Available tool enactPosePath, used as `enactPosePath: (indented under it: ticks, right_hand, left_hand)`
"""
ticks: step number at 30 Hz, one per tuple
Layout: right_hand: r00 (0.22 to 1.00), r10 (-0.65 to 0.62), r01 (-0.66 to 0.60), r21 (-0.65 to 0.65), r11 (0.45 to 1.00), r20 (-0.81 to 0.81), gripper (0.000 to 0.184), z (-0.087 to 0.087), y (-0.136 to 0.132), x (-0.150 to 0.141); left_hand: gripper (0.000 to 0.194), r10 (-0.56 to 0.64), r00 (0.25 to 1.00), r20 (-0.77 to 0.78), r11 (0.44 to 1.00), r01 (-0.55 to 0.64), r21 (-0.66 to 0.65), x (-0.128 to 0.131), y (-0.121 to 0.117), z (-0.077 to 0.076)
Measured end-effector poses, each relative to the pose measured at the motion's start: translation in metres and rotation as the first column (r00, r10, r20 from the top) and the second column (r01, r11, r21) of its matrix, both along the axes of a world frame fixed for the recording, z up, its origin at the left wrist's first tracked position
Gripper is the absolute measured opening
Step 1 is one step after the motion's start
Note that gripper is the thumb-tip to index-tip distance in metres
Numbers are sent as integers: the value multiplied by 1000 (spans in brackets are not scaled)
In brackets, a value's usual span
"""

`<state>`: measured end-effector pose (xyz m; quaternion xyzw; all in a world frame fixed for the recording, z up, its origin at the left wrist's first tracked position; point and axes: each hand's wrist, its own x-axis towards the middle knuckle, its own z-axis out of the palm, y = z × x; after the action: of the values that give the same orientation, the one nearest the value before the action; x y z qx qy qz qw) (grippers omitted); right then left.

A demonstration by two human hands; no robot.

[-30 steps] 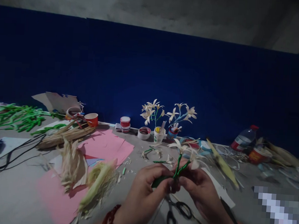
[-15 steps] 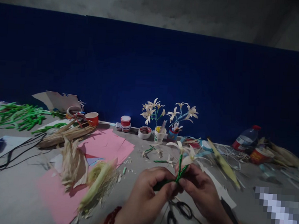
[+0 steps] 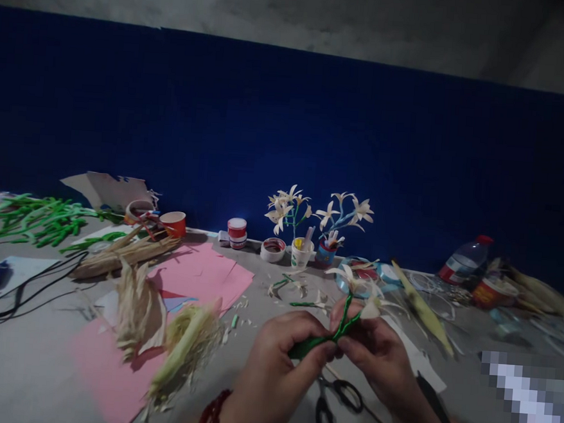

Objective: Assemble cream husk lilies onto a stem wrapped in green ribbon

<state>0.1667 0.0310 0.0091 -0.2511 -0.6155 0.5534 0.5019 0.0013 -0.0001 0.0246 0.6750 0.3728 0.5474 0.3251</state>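
Note:
My left hand point(image 3: 291, 357) is closed in a pinch on the green wrapped stem point(image 3: 305, 346) of a handmade flower. Beside it, my right hand point(image 3: 378, 350) pinches the same stem where it forks. Two pale flower heads top the branches: one white flower point(image 3: 352, 279) stands up, and another point(image 3: 371, 305) leans right against my right fingers. Fingers cover part of the stem. Below my hands lie black-handled scissors point(image 3: 347, 396) on the grey table point(image 3: 241, 382). Just beyond are a loose flower with a green stem point(image 3: 319, 300) and pale scraps.
Flowers stand in a white cup point(image 3: 302, 259) and a blue cup point(image 3: 326, 256) at the back. Pink paper point(image 3: 200, 271), dried husks point(image 3: 133, 304) and green pipe cleaners point(image 3: 44, 217) lie left. A bottle point(image 3: 466, 260) leans at the right, near a yellow-green husk point(image 3: 422, 308).
The forked flower has tilted and turned to the right between my fingers, its heads shifting rightward. Both hands keep nearly the same place and grip.

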Motion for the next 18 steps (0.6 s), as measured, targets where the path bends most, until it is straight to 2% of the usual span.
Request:
enactPosePath:
  ticks: [4,9,13,18]
  right_hand:
    - [997,-32,29,37,999,73,7,2,0,1]
    - [987,-77,62,106,993,143,10,0,0,2]
    - [980,-115,90,154,984,165,12,-1,-1,2]
    - [971,-158,128,167,978,181,8,3,-4,1]
  left_hand:
    - [12,40,994,-102,989,-25,145,-2,-1,-1]
    - [13,140,959,-246,945,-55,321,-2,-3,-3]
    - [12,217,943,-252,914,-105,393,-1,-4,-4]
    - [12,202,945,-256,903,-79,422,-4,-3,-3]
